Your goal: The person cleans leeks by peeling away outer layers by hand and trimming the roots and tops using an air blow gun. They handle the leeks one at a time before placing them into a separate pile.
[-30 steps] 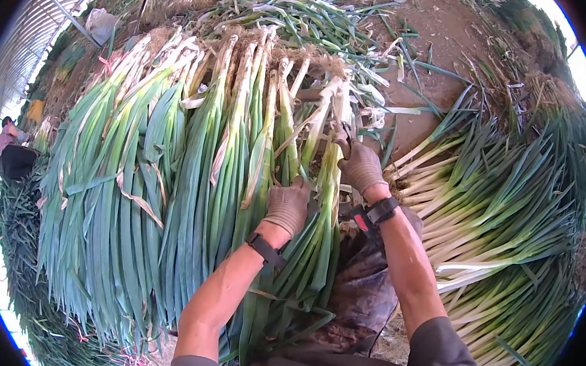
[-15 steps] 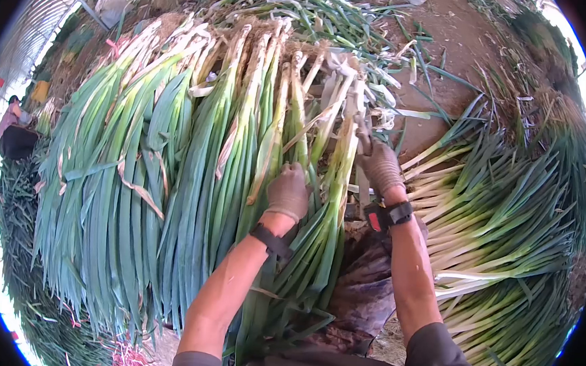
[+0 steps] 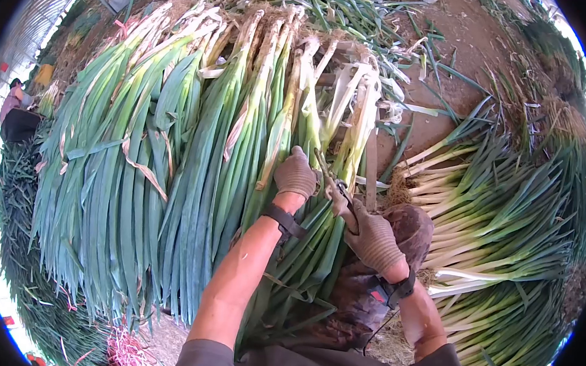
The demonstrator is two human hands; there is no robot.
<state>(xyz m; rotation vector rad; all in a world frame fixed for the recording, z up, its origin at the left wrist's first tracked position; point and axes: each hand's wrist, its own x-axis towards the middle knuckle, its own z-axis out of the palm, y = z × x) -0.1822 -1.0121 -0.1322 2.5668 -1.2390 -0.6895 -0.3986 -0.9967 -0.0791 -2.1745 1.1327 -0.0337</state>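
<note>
Long green onions (image 3: 207, 150) lie side by side in a wide row, roots away from me and leaves towards me. My gloved left hand (image 3: 297, 174) is closed around green onion stalks near the row's right end; its fingers are partly hidden. Just right of it, my gloved right hand (image 3: 376, 240) grips a hand tool (image 3: 339, 196) with a long thin tip and a dark lever. The tool points up and left, its tip close to my left hand and over the onions. Loose pale skins hang from the rightmost stalks (image 3: 363, 96).
More green onions (image 3: 501, 211) are piled on the right, pale ends towards me. Loose leaves and trimmings (image 3: 358, 24) litter the soil (image 3: 453, 31) beyond the row. Pink ties (image 3: 128, 352) lie at lower left. Another person (image 3: 19, 113) is at the far left.
My right hand has come down towards me with the tool, whose tip now lies beside my left hand. My left hand has shifted slightly away from me, and the view has shifted a little.
</note>
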